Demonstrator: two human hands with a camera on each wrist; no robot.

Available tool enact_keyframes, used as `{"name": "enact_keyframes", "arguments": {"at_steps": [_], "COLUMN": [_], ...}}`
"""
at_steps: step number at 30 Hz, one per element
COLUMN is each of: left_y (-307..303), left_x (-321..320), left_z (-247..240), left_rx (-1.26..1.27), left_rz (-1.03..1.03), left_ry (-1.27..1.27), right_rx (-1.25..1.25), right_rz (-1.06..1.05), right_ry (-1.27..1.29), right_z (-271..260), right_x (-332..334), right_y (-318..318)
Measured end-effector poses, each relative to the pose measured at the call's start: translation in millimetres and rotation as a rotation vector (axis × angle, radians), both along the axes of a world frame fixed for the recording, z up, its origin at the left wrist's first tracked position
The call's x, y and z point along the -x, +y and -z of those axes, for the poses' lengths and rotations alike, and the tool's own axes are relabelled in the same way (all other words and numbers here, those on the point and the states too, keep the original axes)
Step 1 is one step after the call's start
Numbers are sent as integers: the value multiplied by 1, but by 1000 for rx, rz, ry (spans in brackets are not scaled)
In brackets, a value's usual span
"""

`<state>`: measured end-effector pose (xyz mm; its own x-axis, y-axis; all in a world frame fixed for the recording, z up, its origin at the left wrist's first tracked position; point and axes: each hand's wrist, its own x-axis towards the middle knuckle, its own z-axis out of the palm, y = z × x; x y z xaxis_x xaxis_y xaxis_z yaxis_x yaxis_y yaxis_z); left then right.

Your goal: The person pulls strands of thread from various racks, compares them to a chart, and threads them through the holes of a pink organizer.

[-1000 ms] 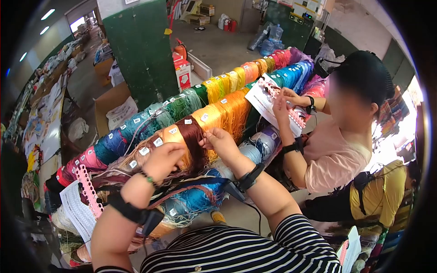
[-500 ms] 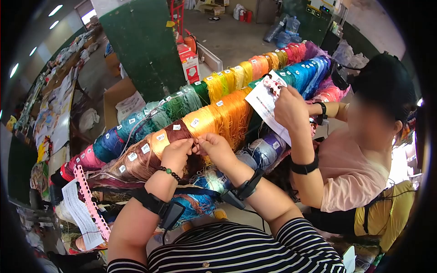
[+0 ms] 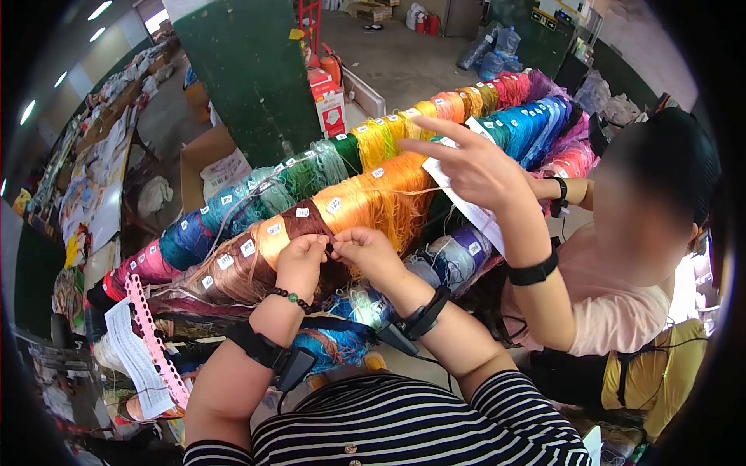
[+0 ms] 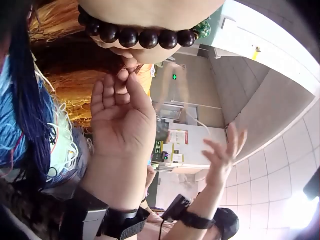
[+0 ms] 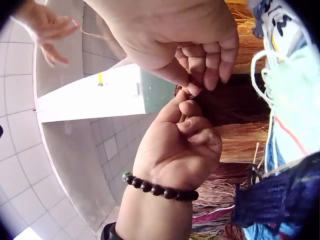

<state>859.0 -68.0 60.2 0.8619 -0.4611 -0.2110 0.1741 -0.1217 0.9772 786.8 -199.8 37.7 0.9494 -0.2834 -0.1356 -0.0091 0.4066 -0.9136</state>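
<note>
Dark brown thread [image 3: 303,224] hangs over the long row of skeins, between a light orange and a bright orange bundle. At its front face my left hand [image 3: 301,260] and right hand [image 3: 365,252] meet fingertip to fingertip. In the right wrist view, the left hand [image 5: 185,150] pinches a few brown strands with thumb and forefinger, and the right hand [image 5: 175,45] pinches them just above. The left wrist view shows the right hand [image 4: 122,120] palm up, its thumb and finger closed on the thin strands.
At the right, another person in a pink top [image 3: 598,291] raises a hand [image 3: 486,175] with a thin strand, beside a white sheet [image 3: 474,217]. A pink holed card [image 3: 151,334] with a printed sheet lies at the left. Behind stand a second skein row [image 3: 272,194] and a green pillar [image 3: 237,78].
My hands came together at the brown thread from being apart, and have stayed there since. The other person's hand lifted away from the sheet, fingers spreading, drawing a strand out.
</note>
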Motion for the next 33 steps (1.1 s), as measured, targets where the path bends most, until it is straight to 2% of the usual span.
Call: {"name": "enact_keyframes", "arguments": {"at_steps": [5,11,14,20,23,26,29,31,32,33], "left_y": [2,7,7,1,9,15,18,15,14,12], "left_x": [2,1,-3,-5,-3,-8,4,-2,-5,-13], "left_z": [-3,-8,1,20,8,16,-54,-69,-73,-66], "left_rx": [-31,53,57,90,-9,-244,-779,-677,-610,-676], "left_rz": [1,112,182,168,169,131,261,178,127,187], "left_ry": [-19,176,162,-19,28,-241,-806,-1312,-1561,-1558], "right_rx": [-43,-8,-1,4,28,75,300,494,495,497], "right_rz": [-5,-8,1,11,1,45,80,56,73,91], "right_ry": [3,-9,-11,-9,-13,-24,34,109,83,56], "right_z": [-6,-8,-5,-3,2,2,-1,-6,-8,-13], "right_x": [5,8,7,8,7,5,1,-1,-2,-3], "right_y": [2,3,3,2,0,2,2,-3,-2,1]}}
